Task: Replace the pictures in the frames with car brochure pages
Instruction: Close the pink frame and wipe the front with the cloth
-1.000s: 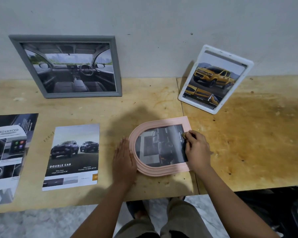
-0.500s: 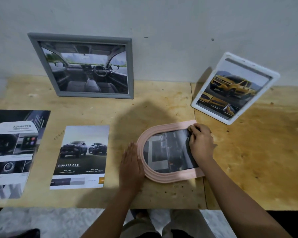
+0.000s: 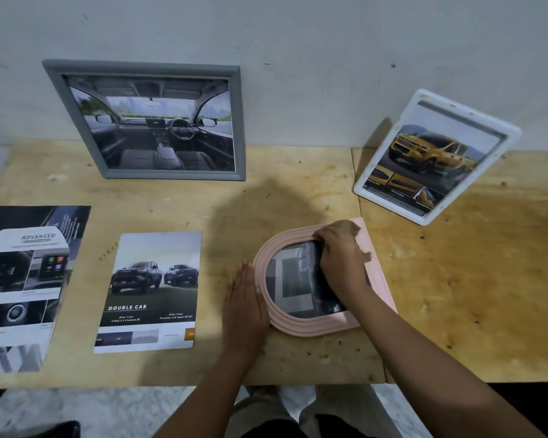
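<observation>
Head view looks down on a pale plywood counter [image 3: 456, 295] set against a grey wall. A pink arch-shaped picture frame [image 3: 301, 330] lies flat near the front edge, its curved end pointing left. The left hand [image 3: 244, 308] lies flat on the counter with straight fingers, its side touching the frame's curved rim. The right hand [image 3: 342, 263] rests over the frame's opening, fingers curled and gripping the edge of a dark car brochure page [image 3: 295, 279] that sits inside it.

A grey rectangular frame [image 3: 171, 176] holding a car-interior picture leans against the wall at the back left. A white rectangular frame [image 3: 389, 206] with a yellow-car page leans tilted at the back right. Two loose pages lie flat to the left: a "DOUBLE CAB" brochure page [image 3: 152, 289] and, further left, an "ADVANCED" brochure page [image 3: 23, 279].
</observation>
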